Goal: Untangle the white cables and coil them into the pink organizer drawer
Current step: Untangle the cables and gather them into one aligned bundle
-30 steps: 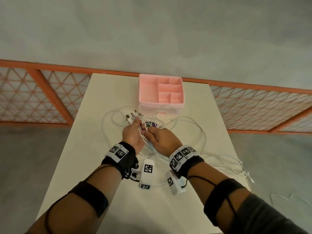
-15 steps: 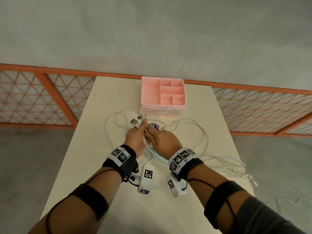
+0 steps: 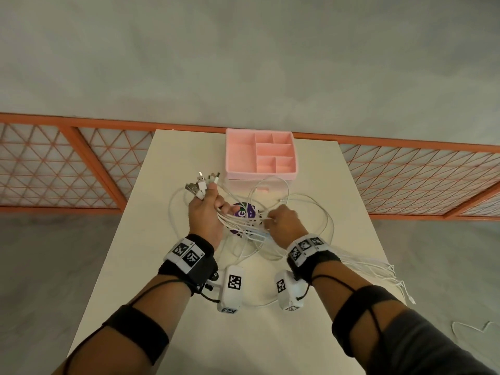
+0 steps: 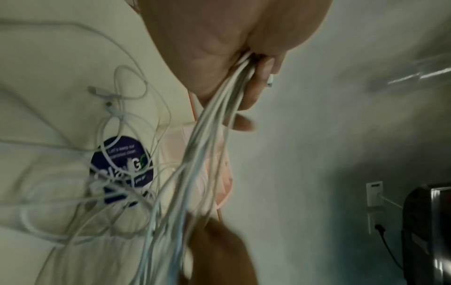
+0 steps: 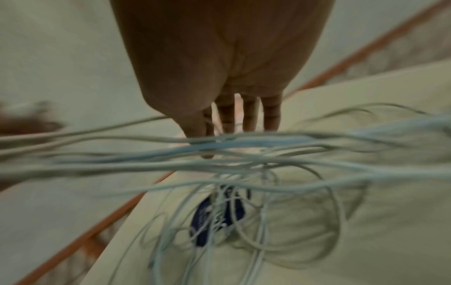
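Several white cables (image 3: 244, 226) lie tangled on the cream table (image 3: 151, 266), over a purple sticker (image 3: 242, 211). My left hand (image 3: 216, 204) grips a bundle of them, with the USB plugs (image 3: 200, 184) fanning out above the fist. The left wrist view shows the cables (image 4: 214, 135) running down out of my left hand (image 4: 244, 86). My right hand (image 3: 270, 221) curls round the same bundle further right. In the blurred right wrist view the strands (image 5: 244, 150) cross my right hand (image 5: 234, 123). The pink organizer (image 3: 259, 175) stands behind, its compartments empty.
Loose cable ends (image 3: 389, 274) trail over the table's right edge. Another cable (image 3: 470, 327) lies on the floor at the right. An orange lattice railing (image 3: 81, 158) runs behind the table. The near part of the table is bare.
My hands have drawn apart. The right hand has slid to the right along the bundle, and the left hand holds the plug ends further left.
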Motion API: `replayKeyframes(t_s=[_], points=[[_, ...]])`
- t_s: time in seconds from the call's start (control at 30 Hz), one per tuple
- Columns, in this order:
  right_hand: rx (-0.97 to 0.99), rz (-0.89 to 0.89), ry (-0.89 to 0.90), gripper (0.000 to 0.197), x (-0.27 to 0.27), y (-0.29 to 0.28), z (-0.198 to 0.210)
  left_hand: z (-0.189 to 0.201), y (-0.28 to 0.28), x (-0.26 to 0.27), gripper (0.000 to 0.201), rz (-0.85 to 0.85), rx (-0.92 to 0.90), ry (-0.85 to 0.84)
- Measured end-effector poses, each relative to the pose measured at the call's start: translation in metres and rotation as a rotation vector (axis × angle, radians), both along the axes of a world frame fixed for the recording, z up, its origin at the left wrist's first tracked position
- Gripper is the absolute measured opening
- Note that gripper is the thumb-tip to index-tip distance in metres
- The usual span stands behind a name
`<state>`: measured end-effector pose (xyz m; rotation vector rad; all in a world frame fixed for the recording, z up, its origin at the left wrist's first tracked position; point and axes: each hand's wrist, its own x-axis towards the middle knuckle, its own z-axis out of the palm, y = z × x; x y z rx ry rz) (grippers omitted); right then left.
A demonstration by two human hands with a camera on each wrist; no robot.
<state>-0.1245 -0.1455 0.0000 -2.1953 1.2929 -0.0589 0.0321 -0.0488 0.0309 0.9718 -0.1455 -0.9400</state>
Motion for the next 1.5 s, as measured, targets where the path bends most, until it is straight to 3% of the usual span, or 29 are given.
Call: replayKeyframes(t_s=[0.07,0.17,0.2,0.33,0.43,0.53,0.6,0.7,0.83,0.97,1.0,1.07,1.2,1.27,1.4,1.5], points=[[0.064,-0.105,0.045,0.029,-0.015,-0.007,-0.009,0.002,0.004,0.007,0.034,-0.042,-0.026,-0.028],[0.127,-0.065,0.026,0.018,-0.019,-0.006,-0.006,-0.002,0.007,0.003,0.035,-0.119,0.037,-0.126],[0.159,-0.071,-0.033,0.014,-0.018,-0.005,-0.001,-0.003,0.007,0.000,0.035,-0.142,0.058,-0.147],[0.474,-0.344,-0.556,0.044,-0.008,-0.010,0.015,-0.008,0.008,-0.007,0.033,-0.175,0.145,-0.205],[0.566,-0.335,-0.773,0.025,0.002,-0.007,0.040,-0.011,0.006,-0.008,0.030,-0.175,0.194,-0.289],[0.628,-0.232,-0.828,0.019,0.013,0.000,0.053,-0.007,0.001,-0.008,0.018,-0.149,0.191,-0.303],[0.631,-0.176,-0.847,0.022,0.018,0.004,0.056,-0.005,-0.002,-0.008,0.023,-0.132,0.168,-0.298],[0.577,-0.062,-0.878,0.003,0.027,0.010,0.063,-0.004,-0.006,-0.008,0.032,-0.157,0.118,-0.284],[0.540,-0.085,-1.052,0.021,0.032,0.005,0.088,-0.005,-0.003,-0.007,0.030,-0.256,0.021,-0.154],[0.486,-0.176,-1.301,0.028,0.033,-0.011,0.110,-0.013,-0.001,-0.005,0.025,-0.274,0.082,-0.159],[0.461,-0.183,-1.271,0.029,0.031,-0.013,0.110,-0.014,-0.002,-0.004,0.022,-0.259,0.094,-0.158],[0.375,-0.201,-1.039,0.030,0.026,-0.016,0.104,-0.017,-0.004,-0.001,0.014,-0.214,0.120,-0.169],[0.150,-0.054,-0.160,0.038,0.010,-0.025,0.079,-0.022,-0.003,0.000,0.012,-0.200,0.215,-0.266],[0.018,0.127,0.075,0.046,0.010,-0.019,0.071,-0.022,-0.003,-0.005,0.013,-0.221,0.250,-0.342],[-0.093,0.316,0.055,0.024,0.024,-0.003,0.062,-0.021,-0.008,-0.009,0.017,-0.217,0.280,-0.381],[-0.037,0.307,-0.011,0.028,0.024,-0.004,0.069,-0.023,-0.007,-0.004,0.022,-0.270,0.261,-0.369]])
